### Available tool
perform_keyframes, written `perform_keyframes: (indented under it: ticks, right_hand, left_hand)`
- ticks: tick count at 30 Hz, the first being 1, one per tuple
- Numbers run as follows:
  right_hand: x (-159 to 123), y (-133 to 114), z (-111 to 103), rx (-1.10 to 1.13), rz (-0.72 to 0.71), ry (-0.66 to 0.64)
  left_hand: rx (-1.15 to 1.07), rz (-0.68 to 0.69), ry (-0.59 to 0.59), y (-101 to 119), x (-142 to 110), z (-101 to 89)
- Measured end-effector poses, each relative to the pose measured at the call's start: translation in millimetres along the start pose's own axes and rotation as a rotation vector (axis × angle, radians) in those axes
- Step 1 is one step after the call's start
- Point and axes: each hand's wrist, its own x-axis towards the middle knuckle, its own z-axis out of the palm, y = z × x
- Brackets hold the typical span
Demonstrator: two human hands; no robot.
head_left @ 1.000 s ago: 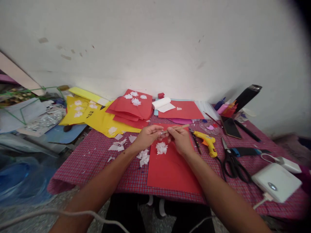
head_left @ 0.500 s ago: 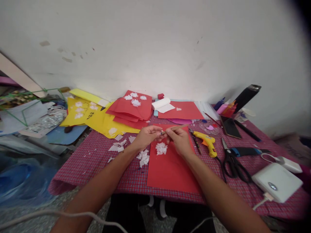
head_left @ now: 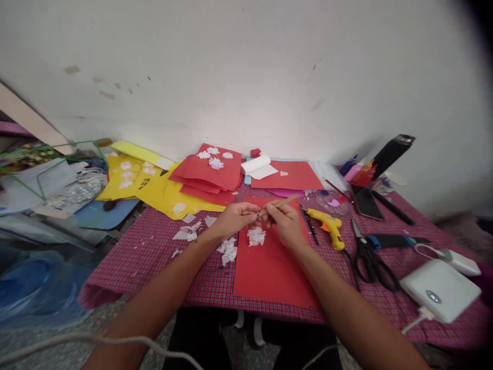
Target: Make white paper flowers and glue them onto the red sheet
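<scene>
A thin tan stick slants up and to the right from between the fingers of my right hand, which pinches it like a pen. My left hand has thumb and finger pressed together at the stick's lower tip; whatever small thing lies between them is too hidden to name. Both hands hover over a red paper sheet. Just below them on that sheet sits a ruffled white paper cluster. A heap of small white paper pieces lies left of the sheet, with flat white scraps farther left.
At the right are a yellow glue gun, black scissors, a blue-black knife and a white power bank. Stacked red papers bear white clusters behind, beside yellow paper and a white roll.
The stick has turned a little in my right hand, so more of its shaft shows. Both hands stay close together at nearly the same spot.
</scene>
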Motion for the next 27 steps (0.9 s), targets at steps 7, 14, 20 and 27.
perform_keyframes:
  ticks: [7,14,20,27]
  right_hand:
    - [-0.4,-1.4,-0.1,0.020,-0.024,0.052]
    - [9.7,0.7,-12.9,0.050,-0.076,0.239]
    - [14.2,2.2,-18.3,0.085,-0.072,0.245]
    - [5.9,-1.0,-12.1,-0.003,-0.118,0.164]
  left_hand:
    - [-0.005,-0.007,-0.001,0.3,-1.8,1.5]
    - [0.085,0.077,0.074,4.4,2.0,-11.3]
    - [0.306,0.128,0.232,17.3,-9.4,-20.6]
    - [0.919,0.207,0.182,33.4,-62.9,-19.9]
